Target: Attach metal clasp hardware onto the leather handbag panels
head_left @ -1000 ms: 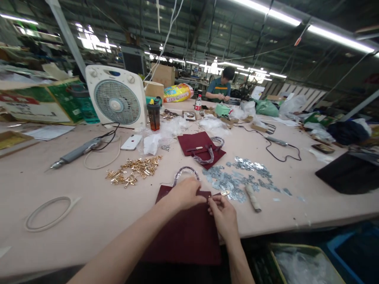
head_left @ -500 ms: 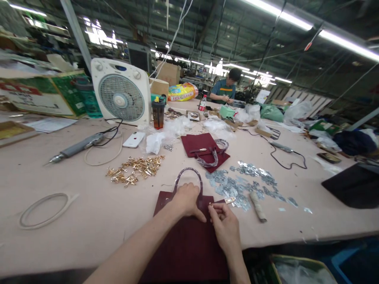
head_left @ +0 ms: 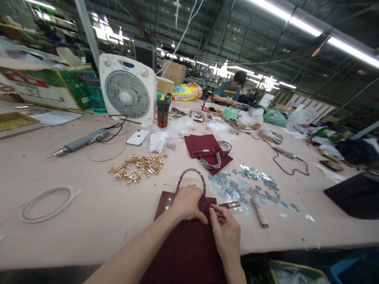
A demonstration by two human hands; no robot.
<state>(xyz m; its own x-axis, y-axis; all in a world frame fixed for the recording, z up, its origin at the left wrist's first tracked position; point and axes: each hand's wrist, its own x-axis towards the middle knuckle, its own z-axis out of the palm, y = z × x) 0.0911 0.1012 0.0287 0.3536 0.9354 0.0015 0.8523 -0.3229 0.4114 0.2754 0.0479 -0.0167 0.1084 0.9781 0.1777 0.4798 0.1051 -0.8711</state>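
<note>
- The left grip (head_left: pixel 188 203) lies palm down on the top edge of a maroon bag (head_left: pixel 189 252), fingers spread and bent, pressing the bag flat and closing around nothing.
- The right grip (head_left: pixel 226 230) pinches the bag's narrow strap (head_left: pixel 225 206) between thumb and fingertips; the strap's gold metal tip (head_left: pixel 234 204) points right.
- The bag lies flat at the near edge of the surface (head_left: pixel 89 213), and its plastic-wrapped handle (head_left: pixel 191 172) arches just beyond the left grip.
- Silver metal pieces (head_left: pixel 245 185) lie scattered just right of the handle, with a small roll (head_left: pixel 259 206) beside them.
- Gold fittings (head_left: pixel 139 167) lie in a heap to the left, and a second maroon bag (head_left: pixel 204 144) lies farther back.
</note>
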